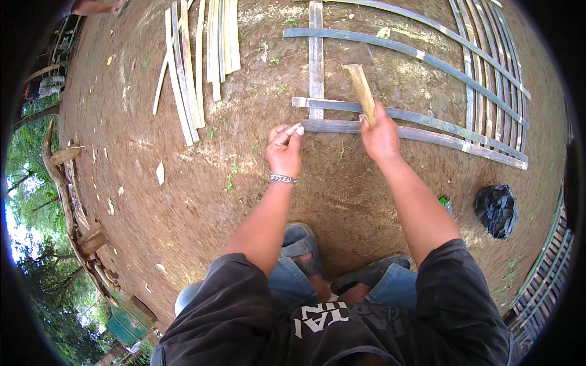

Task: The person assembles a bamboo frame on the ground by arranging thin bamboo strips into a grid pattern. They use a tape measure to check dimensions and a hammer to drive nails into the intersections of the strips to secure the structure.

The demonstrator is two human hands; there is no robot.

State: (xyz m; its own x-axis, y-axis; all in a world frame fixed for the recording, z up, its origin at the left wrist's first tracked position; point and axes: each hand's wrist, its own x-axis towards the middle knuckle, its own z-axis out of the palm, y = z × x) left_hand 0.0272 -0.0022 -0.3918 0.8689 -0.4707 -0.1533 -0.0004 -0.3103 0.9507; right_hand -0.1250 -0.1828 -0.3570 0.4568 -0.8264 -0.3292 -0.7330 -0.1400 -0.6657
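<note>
My right hand [381, 135] is wrapped round the wooden handle of a hatchet [362, 88]. Its dark, wide head points away from me, above the slatted frame. My left hand [285, 151] has its fingers curled and pinched together at the left end of the nearest bamboo slat [342, 126]; anything between the fingertips is too small to name. Several long, greyish slats run left to right on the ground, crossed near their left ends by an upright slat [315, 67]. At their right ends lie several close-set cross slats [488, 79].
Loose pale slats [201, 67] lie on the bare soil at the far left. A black plastic bag [495, 211] sits to my right, near a slatted fence [543, 287]. Logs [91, 239] line the left edge. Another person's arm [94, 7] shows at the top left.
</note>
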